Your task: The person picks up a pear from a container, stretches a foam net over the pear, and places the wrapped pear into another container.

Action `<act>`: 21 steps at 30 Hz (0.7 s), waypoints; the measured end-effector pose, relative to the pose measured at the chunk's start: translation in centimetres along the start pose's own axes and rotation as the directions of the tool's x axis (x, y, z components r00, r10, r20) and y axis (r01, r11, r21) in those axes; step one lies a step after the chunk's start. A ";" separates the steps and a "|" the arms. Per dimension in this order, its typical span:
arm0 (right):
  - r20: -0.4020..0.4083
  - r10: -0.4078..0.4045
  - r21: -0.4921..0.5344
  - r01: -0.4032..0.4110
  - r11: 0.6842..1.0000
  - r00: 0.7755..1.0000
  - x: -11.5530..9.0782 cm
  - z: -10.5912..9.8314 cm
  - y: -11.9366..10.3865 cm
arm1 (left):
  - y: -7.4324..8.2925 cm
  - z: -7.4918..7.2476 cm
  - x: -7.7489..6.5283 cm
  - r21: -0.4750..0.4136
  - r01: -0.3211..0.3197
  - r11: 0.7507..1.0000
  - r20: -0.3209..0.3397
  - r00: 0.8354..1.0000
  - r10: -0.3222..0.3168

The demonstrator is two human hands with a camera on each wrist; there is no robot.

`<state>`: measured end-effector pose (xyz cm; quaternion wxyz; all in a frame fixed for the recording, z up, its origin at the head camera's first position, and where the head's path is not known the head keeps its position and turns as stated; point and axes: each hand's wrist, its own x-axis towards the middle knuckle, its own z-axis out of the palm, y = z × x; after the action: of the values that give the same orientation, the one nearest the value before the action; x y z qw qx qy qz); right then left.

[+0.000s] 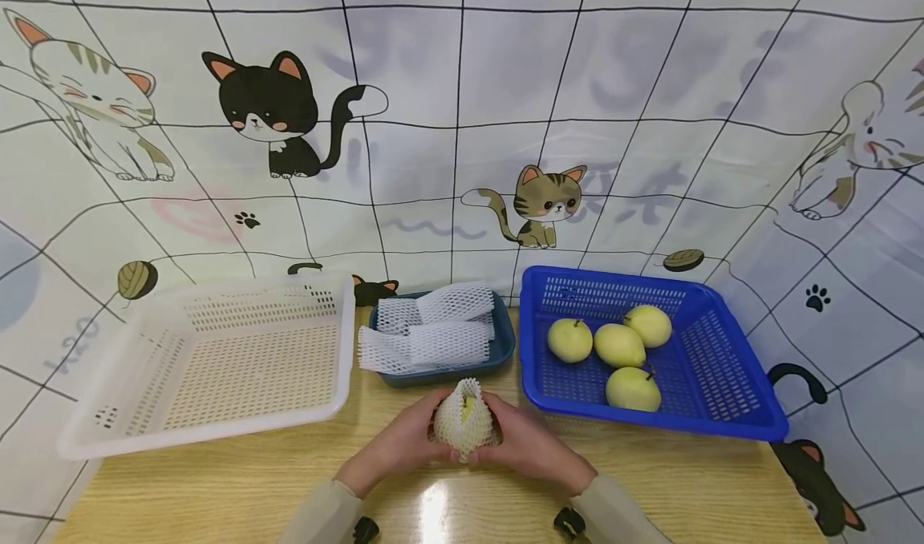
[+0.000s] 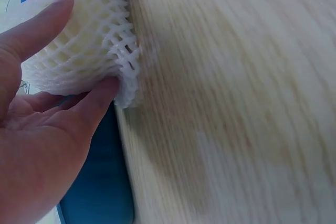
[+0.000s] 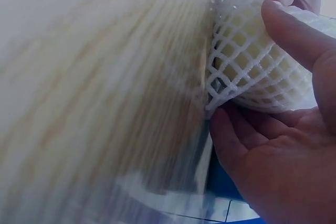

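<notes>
A yellow-green pear (image 1: 468, 409) sits inside a white foam net sleeve (image 1: 462, 432), low over the table in front of the dark teal tray. From the left side my left hand (image 1: 415, 433) grips the netted pear, thumb along the near face and fingers curled beneath in the left wrist view (image 2: 58, 129). My right hand (image 1: 521, 440) holds it from the other side, thumb on the net and fingertips at its lower edge in the right wrist view (image 3: 283, 145). The net's mesh (image 3: 247, 51) covers most of the fruit; its upper end gapes, showing yellow skin.
Several folded foam nets (image 1: 447, 339) lie in the dark teal tray (image 1: 433, 377) behind my hands. At the right, a blue basket (image 1: 707, 367) holds several pears (image 1: 619, 345). A white basket (image 1: 339, 391) stands at the left on the wooden table (image 1: 238, 488). A cat-patterned cloth (image 1: 419, 167) hangs behind.
</notes>
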<state>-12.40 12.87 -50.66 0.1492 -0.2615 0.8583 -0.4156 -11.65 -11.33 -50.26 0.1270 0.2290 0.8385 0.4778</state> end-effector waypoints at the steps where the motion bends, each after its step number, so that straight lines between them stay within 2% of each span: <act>1: -0.001 0.004 0.011 -0.004 1.000 1.000 0.0 0.0 0.0 | 0.1 0.0 0.0 -0.005 0.002 1.000 -0.002 1.000 -0.002; 4: -0.002 0.027 0.089 -0.026 0.996 1.000 -0.2 -0.2 -0.3 | 0.2 -0.1 -0.2 -0.043 0.022 0.999 -0.007 1.000 -0.023; 7: 0.004 0.046 0.223 -0.046 0.974 0.999 -0.4 -0.4 -0.7 | 0.4 -0.3 -0.7 -0.168 0.047 0.985 -0.011 0.999 -0.050; 10: 0.028 0.042 0.411 -0.049 0.910 0.999 -0.6 -0.5 -1.1 | 0.6 -0.6 -1.2 -0.347 0.070 0.935 -0.005 0.997 -0.077; 13: 0.029 0.027 0.553 -0.039 0.832 0.999 -0.8 -0.5 -1.5 | 1.0 -0.7 -1.5 -0.511 0.092 0.855 0.005 0.995 -0.104; 14: 0.020 0.027 0.577 -0.033 0.816 0.999 -0.8 -0.4 -1.7 | 1.1 -0.7 -1.5 -0.549 0.098 0.830 0.006 0.993 -0.114; 16: -0.012 0.032 0.597 -0.019 0.802 0.999 -0.9 -0.3 -2.1 | 1.5 -0.6 -1.6 -0.597 0.109 0.795 0.003 0.991 -0.134; 17: -0.031 0.045 0.602 -0.018 0.799 0.998 -0.9 -0.3 -2.3 | 1.6 -0.5 -1.6 -0.609 0.111 0.785 -0.003 0.990 -0.142; 21: -0.107 0.101 0.605 -0.015 0.796 0.989 -0.8 -0.3 -3.1 | 2.2 -0.1 -1.7 -0.627 0.111 0.771 -0.034 0.985 -0.170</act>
<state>-10.85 11.95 -47.94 0.1792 -0.1457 0.6974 -0.6784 -9.64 -11.27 -48.32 0.1933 0.0896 0.6535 0.7263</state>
